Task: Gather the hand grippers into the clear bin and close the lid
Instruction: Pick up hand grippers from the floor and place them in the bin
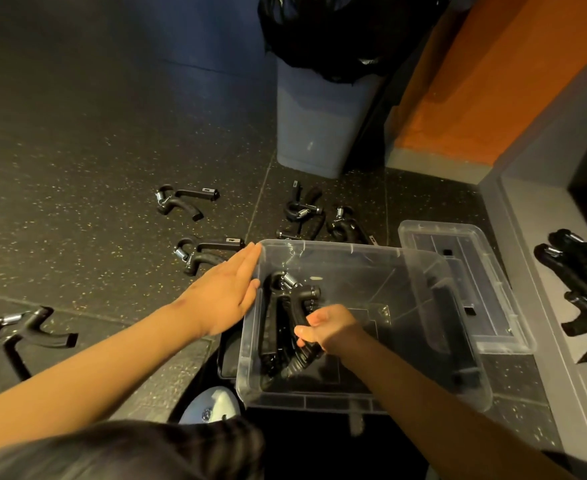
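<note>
Right hand (330,327) is inside the clear rectangular plastic bin (250,348), fingers curled round the ribbed handle of a black spring-loaded hand gripper (297,310); left hand (229,292) lies flat against the bin's left wall, fingers straight and together. The clear plastic lid (486,271) lies off, just beside the bin's right side; further black grippers (186,202) lie scattered on the dark speckled floor (77,150) beyond and left of the bin.

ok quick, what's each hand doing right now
Left hand: open, flat against the clear bin's side.
Right hand: gripping a hand gripper inside the bin.
</note>
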